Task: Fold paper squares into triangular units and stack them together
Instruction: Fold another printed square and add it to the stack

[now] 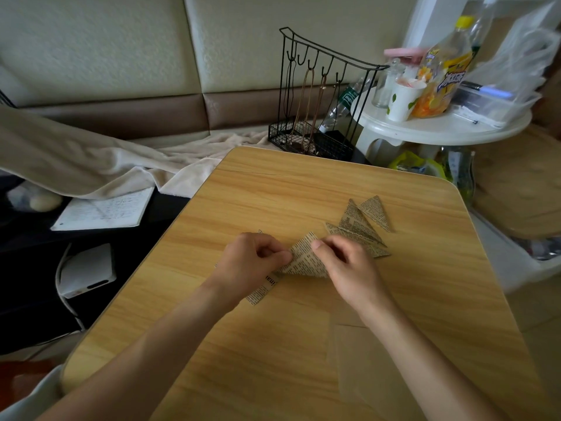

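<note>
Two hands are closed on one newsprint paper triangle at the middle of a wooden table.

The paper triangle (305, 258) is pinched at its left edge by the left hand (253, 262) and held along its right side by the right hand (346, 262), with the fingers of both curled in. A strip of printed paper (262, 291) is seen under the left wrist, flat on the table (273, 344). Folded triangular units (361, 227) are gathered just beyond the right hand, overlapping one another. Plain brown sheets (361, 360) are partly covered by the right forearm. Off the table's far edge, a black wire rack (315, 95) and a white round side table (440, 129) are seen.
</note>
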A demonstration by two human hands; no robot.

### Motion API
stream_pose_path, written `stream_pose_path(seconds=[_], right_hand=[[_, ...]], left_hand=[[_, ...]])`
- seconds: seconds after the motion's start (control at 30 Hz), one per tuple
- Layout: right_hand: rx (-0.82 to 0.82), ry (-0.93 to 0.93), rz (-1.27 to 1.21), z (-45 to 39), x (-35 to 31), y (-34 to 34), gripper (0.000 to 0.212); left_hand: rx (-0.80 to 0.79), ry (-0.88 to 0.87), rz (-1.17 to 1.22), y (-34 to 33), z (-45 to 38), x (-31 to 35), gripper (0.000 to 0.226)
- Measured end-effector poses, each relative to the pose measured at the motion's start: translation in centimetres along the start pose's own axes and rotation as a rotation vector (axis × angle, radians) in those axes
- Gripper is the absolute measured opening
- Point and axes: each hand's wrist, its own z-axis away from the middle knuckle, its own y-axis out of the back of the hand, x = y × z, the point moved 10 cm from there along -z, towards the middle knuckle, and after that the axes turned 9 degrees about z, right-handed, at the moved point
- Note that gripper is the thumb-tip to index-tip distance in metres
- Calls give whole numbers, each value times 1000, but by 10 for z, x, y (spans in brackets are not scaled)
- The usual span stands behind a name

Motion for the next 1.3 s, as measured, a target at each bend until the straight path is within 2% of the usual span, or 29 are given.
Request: stream_pose_path(seconds=[0.13, 0.4, 0.53, 0.7, 0.8, 1.0, 1.07, 1.1, 1.2, 1.3], right_hand=[[-49, -73, -14, -1, 6, -2, 19], [-117, -98, -66, 0, 5, -2, 12], [-96, -177, -286, 0, 8, 1, 6], [-86, -244, -424, 4, 9, 0, 14], [-50, -273, -455, 6, 10, 1, 19], [-25, -254, -411, 5, 10, 2, 14], [-8, -223, -325, 5, 9, 3, 12], [22, -169, -189, 4, 6, 7, 11], [151, 90, 301, 10, -18, 14, 12], [212, 307, 509, 23, -43, 6, 23]], left_hand=[[65, 63, 114, 8, 0, -5, 9], [40, 55, 183, 2, 0, -1, 14], [48, 105, 279, 4, -1, -6, 17], [-44, 114, 393, -7, -1, -4, 15], [-90, 115, 437, -13, 0, -3, 13], [-7, 155, 489, -6, -1, -10, 16], [7, 152, 471, -5, -1, -11, 14], [11, 142, 440, -5, -2, -11, 13], [38, 94, 279, -2, -1, -9, 8], [76, 7, 52, -1, -1, -5, 5]])
